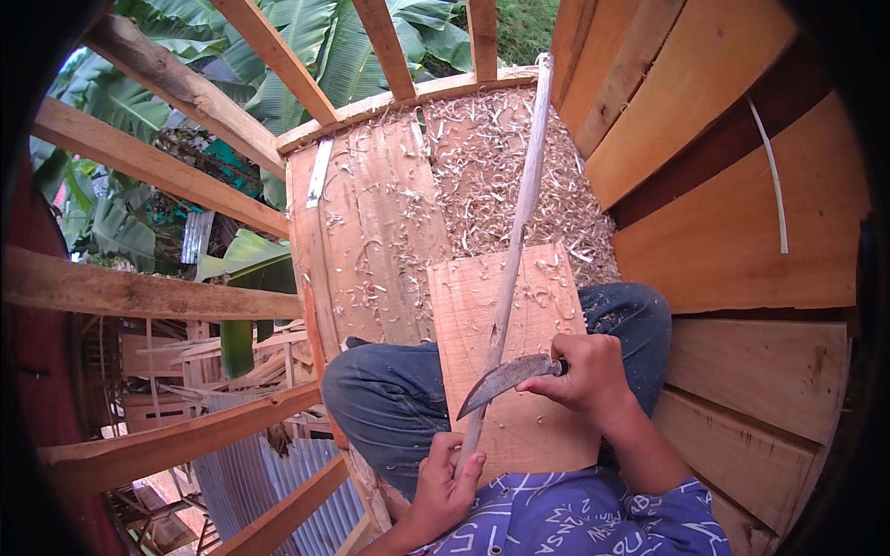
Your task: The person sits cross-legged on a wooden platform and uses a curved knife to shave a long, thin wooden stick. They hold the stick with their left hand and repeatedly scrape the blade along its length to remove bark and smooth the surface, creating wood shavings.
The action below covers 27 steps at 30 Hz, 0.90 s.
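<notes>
A long, thin wooden stick (525,199) slants across my lap, its far end reaching up to the edge of the floor. Near its lower end, my left hand (445,486) is closed around it. My right hand (588,372) grips a knife (505,380) by its handle, which is mostly hidden in the fingers. The knife's broad, dark blade lies across the stick, a little above my left hand. Beneath both, a flat wooden board (468,320) rests over my legs, with a few curled shavings on it.
Curled wood shavings (505,167) cover much of the plank floor (371,232) ahead. A plank wall (742,204) rises on the right, with a thin pale strip (771,176) against it. Wooden railing bars (158,289) line the left and far sides; banana leaves (278,69) stand beyond.
</notes>
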### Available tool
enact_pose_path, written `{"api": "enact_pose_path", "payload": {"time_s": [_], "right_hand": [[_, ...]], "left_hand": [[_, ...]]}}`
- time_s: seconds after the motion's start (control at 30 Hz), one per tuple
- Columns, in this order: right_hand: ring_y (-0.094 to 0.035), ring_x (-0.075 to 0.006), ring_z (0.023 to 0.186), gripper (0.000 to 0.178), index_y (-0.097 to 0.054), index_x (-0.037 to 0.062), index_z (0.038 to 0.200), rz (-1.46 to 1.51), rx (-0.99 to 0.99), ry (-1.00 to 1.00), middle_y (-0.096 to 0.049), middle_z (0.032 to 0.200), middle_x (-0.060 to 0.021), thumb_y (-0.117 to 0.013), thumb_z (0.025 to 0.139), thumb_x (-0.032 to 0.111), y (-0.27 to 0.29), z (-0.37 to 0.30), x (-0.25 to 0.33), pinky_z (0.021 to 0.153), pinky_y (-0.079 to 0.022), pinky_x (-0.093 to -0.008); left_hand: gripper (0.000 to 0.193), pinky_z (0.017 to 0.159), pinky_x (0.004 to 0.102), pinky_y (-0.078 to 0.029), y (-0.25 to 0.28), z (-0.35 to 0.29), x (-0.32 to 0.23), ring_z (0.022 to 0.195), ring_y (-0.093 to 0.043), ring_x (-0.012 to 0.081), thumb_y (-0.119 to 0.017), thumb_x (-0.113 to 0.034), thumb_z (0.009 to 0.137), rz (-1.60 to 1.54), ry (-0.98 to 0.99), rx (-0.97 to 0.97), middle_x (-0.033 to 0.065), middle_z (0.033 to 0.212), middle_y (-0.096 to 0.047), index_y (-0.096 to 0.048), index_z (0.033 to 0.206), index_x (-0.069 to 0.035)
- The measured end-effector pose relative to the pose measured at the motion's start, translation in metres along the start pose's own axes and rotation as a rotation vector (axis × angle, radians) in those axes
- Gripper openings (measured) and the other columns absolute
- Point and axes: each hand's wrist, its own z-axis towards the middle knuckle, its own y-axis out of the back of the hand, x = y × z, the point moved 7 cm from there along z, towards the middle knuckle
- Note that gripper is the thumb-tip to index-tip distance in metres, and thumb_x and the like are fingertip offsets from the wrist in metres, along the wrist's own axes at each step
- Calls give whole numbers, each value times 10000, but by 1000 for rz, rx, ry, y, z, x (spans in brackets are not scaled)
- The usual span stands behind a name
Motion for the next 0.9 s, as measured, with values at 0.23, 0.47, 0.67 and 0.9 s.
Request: {"api": "enact_pose_path", "payload": {"time_s": [0.23, 0.47, 0.67, 0.9], "right_hand": [[-491, -256, 393, 735, -452, 55, 476, -89, -176, -88, -432, 417, -86, -628, 552, 764, 18, 16, -25, 412, -390, -364], [-496, -294, 415, 772, -423, 35, 476, -127, -315, -130, -433, 430, -114, -607, 563, 780, 40, 34, -44, 430, -395, -374], [-521, -330, 449, 728, -502, 13, 506, 50, -259, -234, -456, 449, -158, -600, 656, 719, 36, 35, -46, 436, -398, -383], [-547, -284, 436, 700, -513, 39, 499, -40, -70, -43, -494, 449, -116, -610, 640, 718, -1, 3, -7, 433, -415, -374]], "left_hand": [[177, 441, 247, -343, -7, -7, -1, 452, -455, 74, -560, -64, 884, 77, -73, -33, 40, 522, -480, -421, 979, -9], [160, 450, 217, -312, -15, -12, -9, 486, -419, 35, -536, -51, 893, 113, -102, 14, -2, 545, -474, -410, 982, -10], [158, 459, 253, -374, -6, -6, -7, 477, -495, 86, -559, -63, 882, 124, -38, -49, 54, 539, -511, -441, 964, 2], [169, 449, 256, -371, 3, -1, -8, 455, -502, 102, -574, -58, 870, 161, -48, -114, 75, 535, -520, -441, 957, 0]]}}
